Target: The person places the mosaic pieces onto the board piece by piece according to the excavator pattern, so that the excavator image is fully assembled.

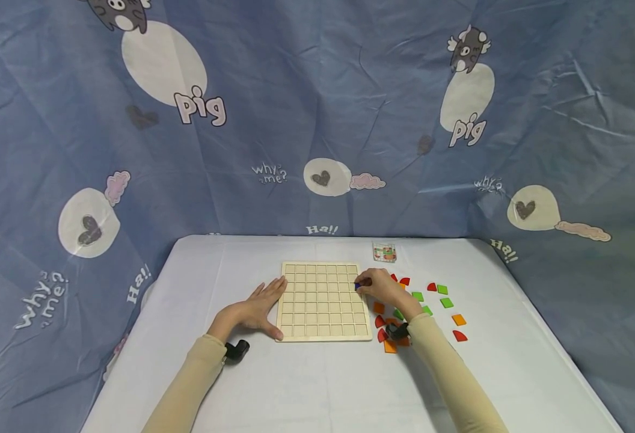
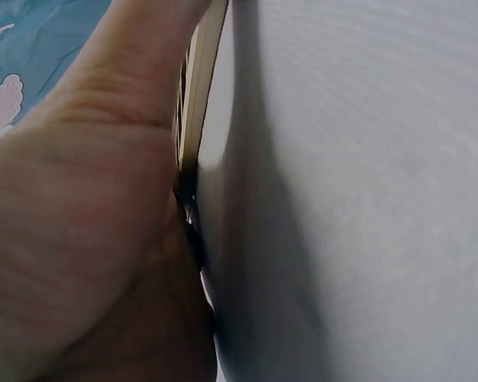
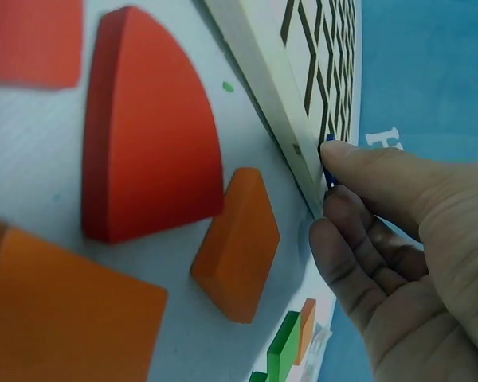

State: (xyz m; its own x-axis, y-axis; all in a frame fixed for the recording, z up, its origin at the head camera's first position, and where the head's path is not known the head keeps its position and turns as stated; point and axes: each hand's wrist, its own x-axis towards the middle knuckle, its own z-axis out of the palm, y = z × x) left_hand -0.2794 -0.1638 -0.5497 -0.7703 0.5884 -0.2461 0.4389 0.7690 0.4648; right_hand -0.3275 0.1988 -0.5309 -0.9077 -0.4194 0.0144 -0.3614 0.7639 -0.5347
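Observation:
A pale wooden grid board (image 1: 324, 302) lies flat on the table, every visible cell bare. My left hand (image 1: 257, 308) rests at the board's left side, thumb at the lower corner and fingertips at the upper edge, fingers extended. In the left wrist view the palm (image 2: 72, 231) fills the left half beside the board's edge. At the right rim, my right hand (image 1: 386, 287) pinches a small blue piece (image 1: 357, 287) between thumb and finger. Only a sliver of that blue piece (image 3: 329, 143) shows in the right wrist view, so its shape is hidden.
Right of the board lie scattered red quarter-round pieces (image 1: 460, 336), orange squares (image 1: 459, 320) and green squares (image 1: 447, 302), several of each, some under the right wrist. A small printed card (image 1: 385, 252) lies behind the board. A blue patterned cloth (image 1: 317, 120) hangs behind the white table (image 1: 296, 385).

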